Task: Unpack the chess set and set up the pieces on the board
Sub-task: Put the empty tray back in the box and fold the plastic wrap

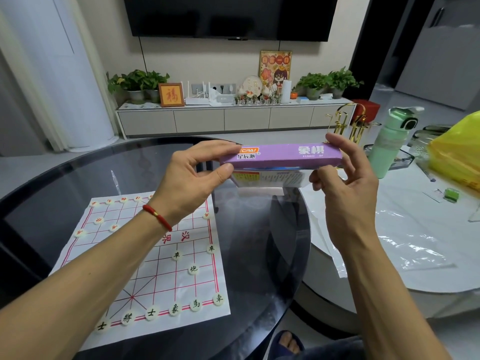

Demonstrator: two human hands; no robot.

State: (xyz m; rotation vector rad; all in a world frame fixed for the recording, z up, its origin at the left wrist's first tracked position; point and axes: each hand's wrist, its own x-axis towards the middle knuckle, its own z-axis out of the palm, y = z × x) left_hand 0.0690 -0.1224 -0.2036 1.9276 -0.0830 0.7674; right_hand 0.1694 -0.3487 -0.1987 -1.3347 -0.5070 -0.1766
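Two hands, left (192, 175) and right (345, 175), pinch the box (280, 157) by its ends above the table (254, 255), apparently to close it, pieces (193, 268) already on the board (145, 268).

Bottle: green water bottle (392, 141), upright, right of the table.
Bag: yellow plastic bag (457, 157), far right.
Wall: dark television (228, 16).
Cabinet: low sideboard (233, 118) bearing potted plants (137, 83).

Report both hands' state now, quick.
Left hand: pinching the left end of the purple cardboard chess box.
Right hand: gripping the box's right end, held above the table.
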